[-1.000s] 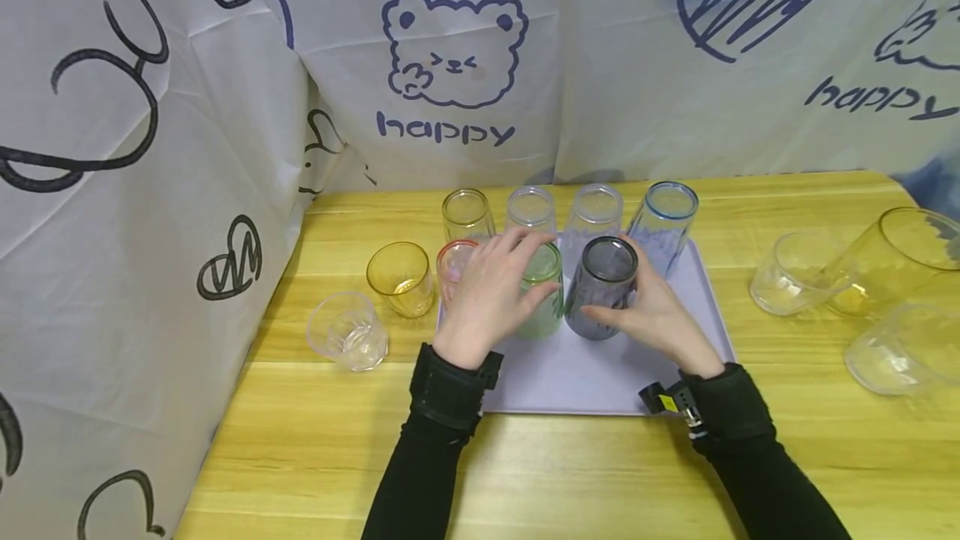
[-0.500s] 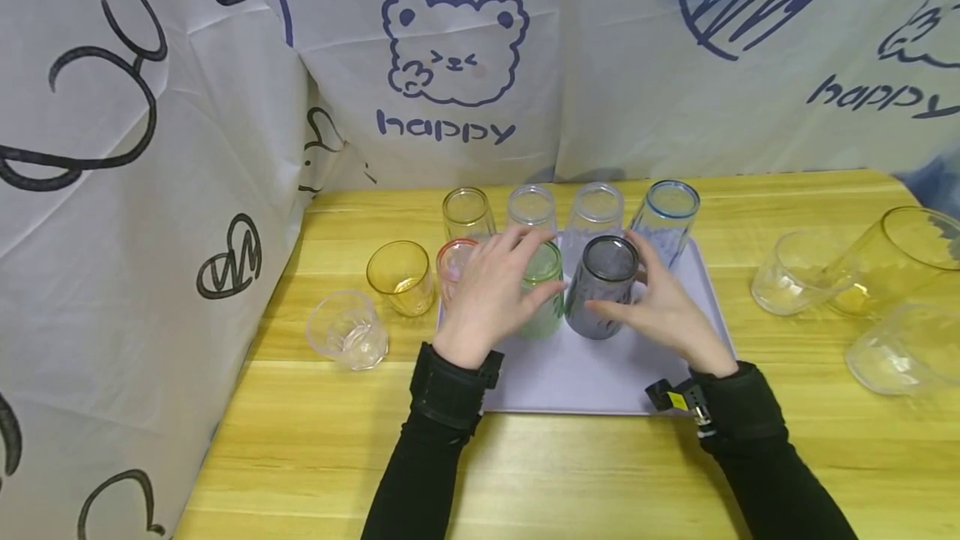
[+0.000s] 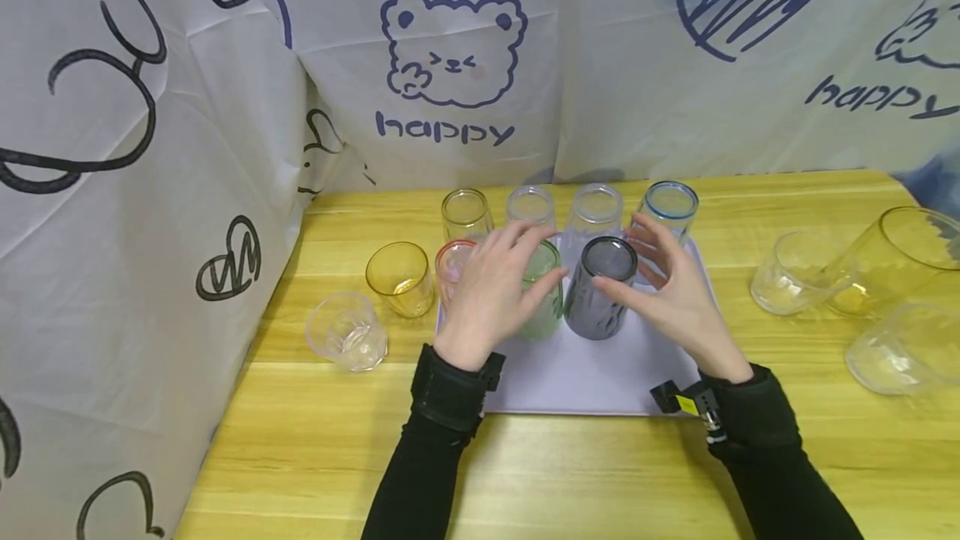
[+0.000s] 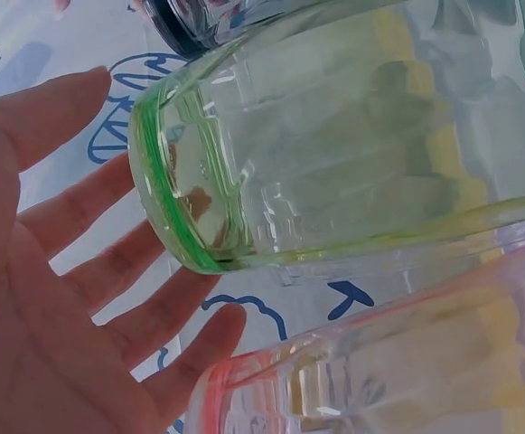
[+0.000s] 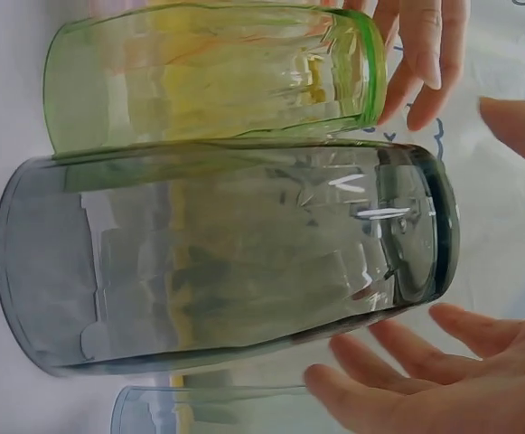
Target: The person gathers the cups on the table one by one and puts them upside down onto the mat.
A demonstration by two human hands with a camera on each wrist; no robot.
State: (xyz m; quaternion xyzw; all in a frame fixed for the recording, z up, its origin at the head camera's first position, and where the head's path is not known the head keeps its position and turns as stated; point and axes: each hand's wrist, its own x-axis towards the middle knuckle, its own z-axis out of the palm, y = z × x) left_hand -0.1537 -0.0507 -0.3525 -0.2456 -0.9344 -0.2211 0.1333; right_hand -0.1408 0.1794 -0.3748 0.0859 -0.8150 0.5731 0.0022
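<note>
The grey glass [image 3: 597, 307] stands upside down on the lilac tray [image 3: 592, 382], just beside the green glass [image 3: 546, 313]. The right hand [image 3: 684, 302] is spread near the grey one's base; the left hand [image 3: 486, 294], also spread, is at the green one's.

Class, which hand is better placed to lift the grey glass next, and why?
Probably the right hand: it is spread open beside the grey glass and holds nothing. The left hand is farther from it, at the green glass.
</note>
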